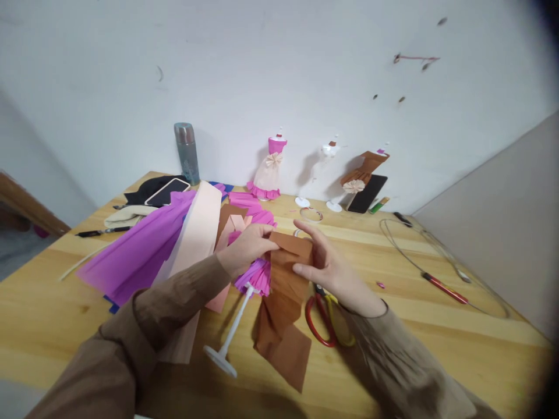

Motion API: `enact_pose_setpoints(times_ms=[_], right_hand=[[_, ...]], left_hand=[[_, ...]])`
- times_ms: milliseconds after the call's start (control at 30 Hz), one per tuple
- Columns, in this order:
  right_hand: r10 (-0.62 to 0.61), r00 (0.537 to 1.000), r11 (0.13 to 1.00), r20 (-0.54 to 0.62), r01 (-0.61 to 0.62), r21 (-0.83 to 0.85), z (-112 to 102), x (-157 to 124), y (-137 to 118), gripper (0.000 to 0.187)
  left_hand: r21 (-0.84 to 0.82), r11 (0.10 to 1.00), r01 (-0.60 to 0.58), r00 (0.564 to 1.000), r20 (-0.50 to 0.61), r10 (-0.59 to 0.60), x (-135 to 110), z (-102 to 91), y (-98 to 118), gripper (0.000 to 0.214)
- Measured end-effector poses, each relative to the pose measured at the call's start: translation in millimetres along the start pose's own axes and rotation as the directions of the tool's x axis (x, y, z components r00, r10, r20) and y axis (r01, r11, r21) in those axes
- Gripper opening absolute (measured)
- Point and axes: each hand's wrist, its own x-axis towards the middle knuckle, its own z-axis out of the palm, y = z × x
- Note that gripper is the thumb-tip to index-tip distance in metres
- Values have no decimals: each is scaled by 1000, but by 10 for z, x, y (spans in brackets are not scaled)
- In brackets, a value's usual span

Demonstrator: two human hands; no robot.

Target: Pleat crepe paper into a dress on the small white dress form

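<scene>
Between my hands hangs a strip of brown crepe paper [288,279], its top edge folded over and its lower end touching the table. My left hand [250,247] pinches the paper's upper left edge. At the right edge, my right hand [329,265] grips it with the thumb in front, the index finger stretched upward. A small white dress stand [236,329] with a pleated pink paper skirt [257,278] lies tilted beneath my left hand, partly hidden. Scissors with red and yellow handles [321,326] lie just under my right hand.
Purple crepe paper [140,253] and a pale peach strip [198,227] spread over the left side. Dressed mini stands [274,169] line the wall. A flask [187,152] and a phone [168,191] are back left; a red-handled corded tool [445,288] lies right.
</scene>
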Motion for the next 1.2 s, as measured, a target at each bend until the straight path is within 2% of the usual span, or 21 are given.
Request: enact_pose_setpoints(times_ms=[67, 100, 233, 267, 367, 433, 500, 600, 700, 800, 900, 1033, 1100, 1200], right_hand=[[-15, 1000, 1000, -18, 15, -20, 13, 1, 20, 76], [-15, 999, 1000, -32, 15, 3, 19, 5, 33, 71], [15, 990, 995, -143, -1, 98, 26, 31, 52, 23], [27, 986, 995, -162, -11, 99, 22, 38, 45, 19], [7, 983, 998, -182, 4, 58, 7, 58, 9, 19], [-21, 979, 999, -205, 28, 35, -5, 72, -9, 18], [7, 974, 998, -224, 8, 66, -18, 83, -16, 15], [103, 971, 982, -216, -64, 180, -36, 94, -20, 14], [162, 969, 966, -184, -118, 232, -46, 98, -34, 16], [182, 964, 959, -194, -130, 252, -50, 100, -45, 17], [155, 955, 964, -252, -91, 248, -54, 101, -45, 18], [153, 958, 964, -241, -92, 249, -44, 88, -62, 22], [172, 960, 957, -222, -109, 270, -32, 77, -80, 23], [192, 956, 954, -223, -128, 273, -20, 61, -93, 25]], left_hand=[[19, 1000, 10, 1000, -8, -10, -7, 7, 10, 24], [24, 1000, 11, 1000, -11, -11, -10, 9, 12, 24], [67, 997, 34, 998, 52, -38, -8, -8, -6, 21], [95, 995, 33, 996, 77, -40, -6, -19, -16, 17], [234, 972, -20, 996, 93, -2, -6, -59, -41, 11], [324, 945, -37, 998, 67, 16, -10, -82, -47, 18], [357, 934, -22, 999, 48, 5, -11, -93, -48, 24], [295, 956, 0, 998, 53, -16, 1, -86, -56, 15], [155, 988, 10, 999, 52, -18, 19, -57, -70, 10], [25, 999, 42, 999, 31, -42, 25, -18, -68, 18], [-31, 999, 44, 999, -2, -45, 17, 20, -53, 20], [12, 999, 32, 999, -34, -31, -12, 56, -45, 15], [98, 995, 6, 999, -41, -2, -28, 58, -47, 11], [231, 971, -65, 992, -92, 89, -39, 36, -57, 21]])
